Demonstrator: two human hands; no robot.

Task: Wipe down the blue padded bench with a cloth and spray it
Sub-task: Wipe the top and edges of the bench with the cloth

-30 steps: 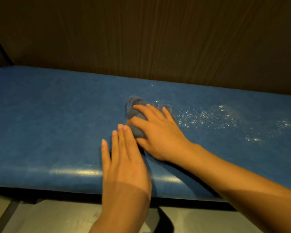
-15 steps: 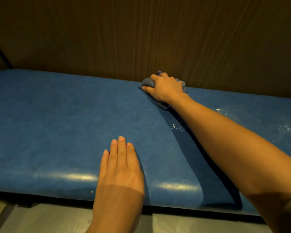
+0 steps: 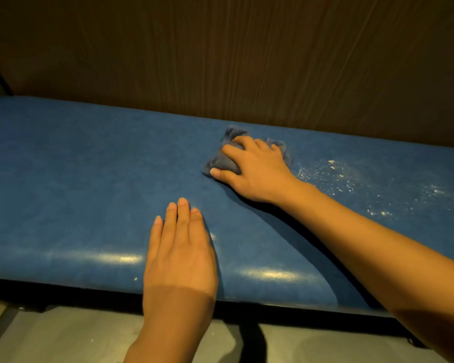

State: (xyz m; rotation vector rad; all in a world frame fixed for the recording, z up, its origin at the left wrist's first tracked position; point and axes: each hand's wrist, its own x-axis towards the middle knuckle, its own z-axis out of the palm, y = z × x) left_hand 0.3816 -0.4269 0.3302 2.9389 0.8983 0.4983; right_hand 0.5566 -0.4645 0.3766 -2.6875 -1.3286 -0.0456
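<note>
Pressed flat, fingers together and straight, the left hand (image 3: pixel 180 254) holds nothing; it lies palm down on the blue padded bench (image 3: pixel 71 184) near the front edge, at about 6 o'clock in the view, with its wrist hanging over the rounded front lip. Glossy highlights sit on that lip to either side of the wrist, and 1 tiny pale crumb lies just left of it.

At about 1 o'clock from that hand, well apart from it, the right hand (image 3: pixel 257 171) clamps down on a crumpled dark blue cloth (image 3: pixel 224 162): thumb along the cloth's near edge, fingers curled over its top, the fabric bunched under the palm. Cloth corners stick out at 12 o'clock and at 2 o'clock of the knuckles. The cloth rests on the bench top toward the back, near but not touching the brown wood-grain wall panel (image 3: pixel 247 56) that runs behind the whole bench.

The right forearm crosses the bench from 4 o'clock, covering the surface beneath it and throwing a dark shadow along its left side.

Farther right, at 3 o'clock of the cloth, a scatter of whitish droplets or specks (image 3: pixel 346 179) lies on the vinyl, just beside the hand and spreading toward the right edge.

Below the bench, grey floor (image 3: pixel 63 336) shows, crossed by a dark frame leg (image 3: pixel 256 341).
</note>
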